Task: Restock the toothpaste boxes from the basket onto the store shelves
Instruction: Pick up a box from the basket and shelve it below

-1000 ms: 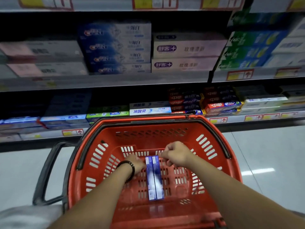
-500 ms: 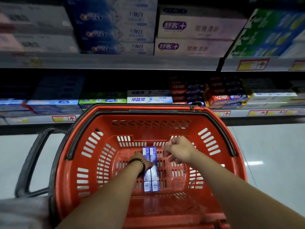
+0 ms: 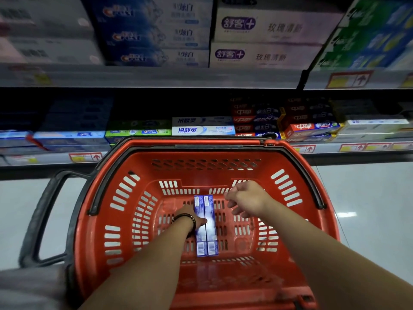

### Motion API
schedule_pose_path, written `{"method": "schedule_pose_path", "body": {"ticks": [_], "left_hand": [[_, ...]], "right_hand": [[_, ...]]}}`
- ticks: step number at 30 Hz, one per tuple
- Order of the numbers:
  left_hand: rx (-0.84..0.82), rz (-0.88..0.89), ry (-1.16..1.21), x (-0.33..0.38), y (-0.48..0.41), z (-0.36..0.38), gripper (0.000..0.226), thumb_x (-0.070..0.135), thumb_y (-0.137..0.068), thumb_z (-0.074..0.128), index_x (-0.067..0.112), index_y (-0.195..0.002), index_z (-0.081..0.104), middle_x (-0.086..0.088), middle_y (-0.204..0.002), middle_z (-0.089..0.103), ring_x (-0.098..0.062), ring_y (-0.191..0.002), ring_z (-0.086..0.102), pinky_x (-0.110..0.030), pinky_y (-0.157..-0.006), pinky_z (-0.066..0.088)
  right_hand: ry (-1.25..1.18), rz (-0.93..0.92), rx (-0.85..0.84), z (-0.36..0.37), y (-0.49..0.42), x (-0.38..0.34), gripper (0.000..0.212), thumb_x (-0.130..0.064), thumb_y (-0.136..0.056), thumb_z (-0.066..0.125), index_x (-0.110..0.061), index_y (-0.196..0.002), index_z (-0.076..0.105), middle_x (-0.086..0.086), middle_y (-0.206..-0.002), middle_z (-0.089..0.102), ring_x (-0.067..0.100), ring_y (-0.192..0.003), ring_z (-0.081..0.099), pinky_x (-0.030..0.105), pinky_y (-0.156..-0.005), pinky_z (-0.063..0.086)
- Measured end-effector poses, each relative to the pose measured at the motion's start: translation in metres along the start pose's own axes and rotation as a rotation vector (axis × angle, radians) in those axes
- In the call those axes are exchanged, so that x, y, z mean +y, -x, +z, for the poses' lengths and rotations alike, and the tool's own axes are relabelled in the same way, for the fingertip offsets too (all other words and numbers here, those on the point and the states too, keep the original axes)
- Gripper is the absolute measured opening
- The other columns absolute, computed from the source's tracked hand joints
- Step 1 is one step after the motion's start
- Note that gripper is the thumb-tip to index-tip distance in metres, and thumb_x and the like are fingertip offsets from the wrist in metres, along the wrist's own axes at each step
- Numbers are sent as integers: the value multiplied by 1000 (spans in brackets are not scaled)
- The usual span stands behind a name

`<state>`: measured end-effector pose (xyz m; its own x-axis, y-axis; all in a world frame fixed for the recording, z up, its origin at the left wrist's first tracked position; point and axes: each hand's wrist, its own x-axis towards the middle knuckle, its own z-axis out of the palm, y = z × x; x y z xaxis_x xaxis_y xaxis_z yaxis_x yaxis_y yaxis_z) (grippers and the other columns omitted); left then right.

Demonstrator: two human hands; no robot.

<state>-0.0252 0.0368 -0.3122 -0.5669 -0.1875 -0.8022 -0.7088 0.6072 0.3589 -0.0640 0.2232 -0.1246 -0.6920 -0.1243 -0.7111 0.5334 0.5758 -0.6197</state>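
Boxes: two long blue cardboard toothpaste boxes [image 3: 206, 224] lie flat, side by side, on the floor of the red slotted plastic basket [image 3: 125, 198], probably paired for one lift.
Left hand: the left hand [image 3: 187, 217] touches their left edge with its thumb across the top. Its fingers are hidden, so the grip cannot be told.
Right hand: the right hand [image 3: 245, 198] hovers just right of them, loosely curled and empty.
Change: the right hand has drifted off the boxes' far end, and the stocked grey store shelves [image 3: 156, 77] loom nearer.

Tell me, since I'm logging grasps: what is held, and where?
Left hand pinches the blue toothpaste boxes at mid-length, thumb on top; right hand holds nothing.
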Motion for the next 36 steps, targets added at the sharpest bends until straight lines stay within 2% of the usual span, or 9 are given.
{"method": "schedule_pose_path", "body": {"ticks": [4,9,12,15,18,22,27,32,36], "left_hand": [[-15,-28,41,-7,-16,6,73,50,-58,82,24,-125,66,-1,-112,74,-25,-93,72,-39,-83,62],[-7,-25,66,11,23,-9,31,28,-80,83,21,-109,73,-3,-100,76,-24,-88,73,-39,-81,64],[-10,-42,45,13,27,-12,20,20,-83,78,18,-103,71,-6,-96,75,-24,-84,74,-41,-74,66],[0,-42,18,13,28,-15,22,15,-82,70,15,-104,73,-9,-97,77,-27,-84,76,-44,-71,66],[21,-18,1,15,37,-21,21,18,-83,69,16,-104,72,-5,-95,75,-23,-77,71,-34,-65,63],[26,-33,56,16,48,-30,9,20,-84,75,13,-87,70,-7,-84,75,-22,-70,70,-30,-60,59],[-48,-23,116,19,66,-44,26,22,-76,73,9,-98,75,-15,-94,78,-32,-82,78,-52,-70,65],[-77,66,119,38,109,-66,15,19,-92,72,8,-102,72,-12,-94,77,-26,-80,78,-42,-63,65],[-103,129,148,47,140,-81,12,20,-94,71,10,-100,71,-12,-91,78,-25,-78,79,-45,-68,66]], "right_hand": [[15,-4,-1,-2,-1,3,14,-21,-102,67,-9,-94,67,11,-88,74,22,-68,66,31,-57,44],[18,-1,0,-1,-2,2,14,-21,-102,67,-10,-93,67,10,-87,73,21,-67,66,31,-57,44],[12,13,-5,-1,-3,1,13,-21,-102,67,-10,-95,67,10,-86,73,23,-69,65,31,-56,43],[25,22,-11,-2,-2,1,13,-21,-103,67,-9,-98,68,9,-86,73,22,-69,66,32,-58,44],[28,32,-20,-3,0,-1,11,-20,-103,67,-9,-99,68,10,-88,72,23,-71,65,30,-57,43],[58,47,-54,-6,1,-5,19,-22,-103,67,-4,-108,68,12,-90,73,24,-72,64,29,-55,40],[98,39,-106,-11,8,-9,23,-25,-103,66,-4,-113,68,13,-93,72,25,-73,61,30,-57,41],[227,-27,-116,-15,17,-15,21,-26,-105,64,-6,-106,69,11,-92,74,25,-72,68,35,-63,51],[254,-124,-69,-18,26,-26,19,-25,-103,66,-7,-101,72,18,-96,77,24,-70,68,37,-61,51]]}}
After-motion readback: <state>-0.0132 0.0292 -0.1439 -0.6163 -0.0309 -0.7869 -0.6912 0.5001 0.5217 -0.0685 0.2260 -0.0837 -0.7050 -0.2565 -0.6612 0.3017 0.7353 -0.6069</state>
